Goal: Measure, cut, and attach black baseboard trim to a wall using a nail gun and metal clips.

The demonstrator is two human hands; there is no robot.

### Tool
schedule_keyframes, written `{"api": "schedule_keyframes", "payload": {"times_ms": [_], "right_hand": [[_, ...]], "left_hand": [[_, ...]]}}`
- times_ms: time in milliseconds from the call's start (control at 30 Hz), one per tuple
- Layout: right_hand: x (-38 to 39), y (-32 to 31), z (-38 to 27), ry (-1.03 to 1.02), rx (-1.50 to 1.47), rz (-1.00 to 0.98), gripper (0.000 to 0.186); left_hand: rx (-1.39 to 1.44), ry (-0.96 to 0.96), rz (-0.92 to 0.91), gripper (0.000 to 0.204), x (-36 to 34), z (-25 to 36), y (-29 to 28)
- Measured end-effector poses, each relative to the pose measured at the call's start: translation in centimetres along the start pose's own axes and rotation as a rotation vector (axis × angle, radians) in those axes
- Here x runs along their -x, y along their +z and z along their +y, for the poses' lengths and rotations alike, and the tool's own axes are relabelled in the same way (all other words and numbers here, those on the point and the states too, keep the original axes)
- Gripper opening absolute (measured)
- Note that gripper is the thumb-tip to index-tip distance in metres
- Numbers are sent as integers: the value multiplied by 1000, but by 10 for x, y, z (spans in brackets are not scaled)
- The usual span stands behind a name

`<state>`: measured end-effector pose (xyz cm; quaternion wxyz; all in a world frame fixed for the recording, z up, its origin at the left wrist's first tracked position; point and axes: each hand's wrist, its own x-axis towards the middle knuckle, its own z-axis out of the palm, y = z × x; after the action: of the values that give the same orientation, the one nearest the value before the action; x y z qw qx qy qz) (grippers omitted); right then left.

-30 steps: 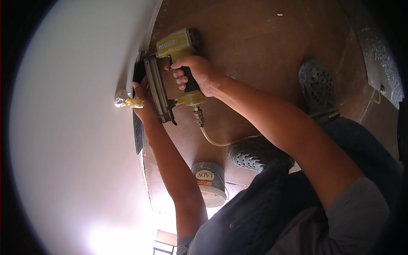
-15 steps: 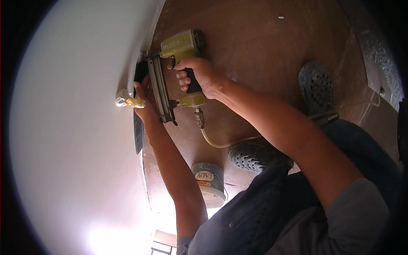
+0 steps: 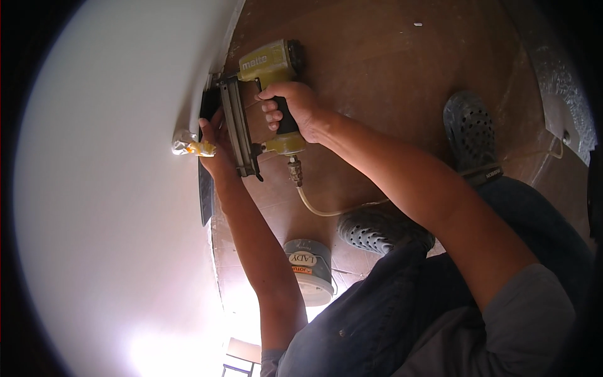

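Note:
My right hand [image 3: 296, 108] is wrapped round the black grip of a yellow-green air nail gun [image 3: 267, 63], its index finger by the trigger. The gun's nose is up against a black skirting board [image 3: 206, 198] along the foot of the white wall. Below the nose, my left hand [image 3: 218, 154] holds the board to the wall, thumb at its edge; the gun's long magazine [image 3: 237, 129] hides some of its fingers. A pale air hose [image 3: 311, 206] runs from the gun's handle end toward my feet. Beside my left hand, a plastic-wrapped bundle with orange [image 3: 195, 146] sticks out of the wall.
A grey paint bucket [image 3: 309, 267] stands on the brown floor [image 3: 370, 69] beyond my left forearm. My feet in dark perforated clogs [image 3: 471, 129] are on the right and in the middle. Clear plastic sheeting [image 3: 562, 88] lies at the far right.
The nail gun and my right hand have shifted very slightly upward in the picture. Both hands keep their hold.

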<state>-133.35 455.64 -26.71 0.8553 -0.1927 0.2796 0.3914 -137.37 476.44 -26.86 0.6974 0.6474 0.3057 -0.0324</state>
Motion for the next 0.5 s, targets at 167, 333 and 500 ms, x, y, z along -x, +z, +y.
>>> {"api": "schedule_keyframes", "payload": {"times_ms": [167, 333, 500], "right_hand": [[4, 0, -1, -29, 24, -51, 21], [7, -1, 0, -36, 51, -66, 22], [3, -4, 0, -14, 48, -83, 23]], "left_hand": [[93, -20, 4, 72, -10, -6, -11], [187, 34, 22, 64, -11, -13, -14], [-165, 223, 85, 49, 11, -24, -35]]}}
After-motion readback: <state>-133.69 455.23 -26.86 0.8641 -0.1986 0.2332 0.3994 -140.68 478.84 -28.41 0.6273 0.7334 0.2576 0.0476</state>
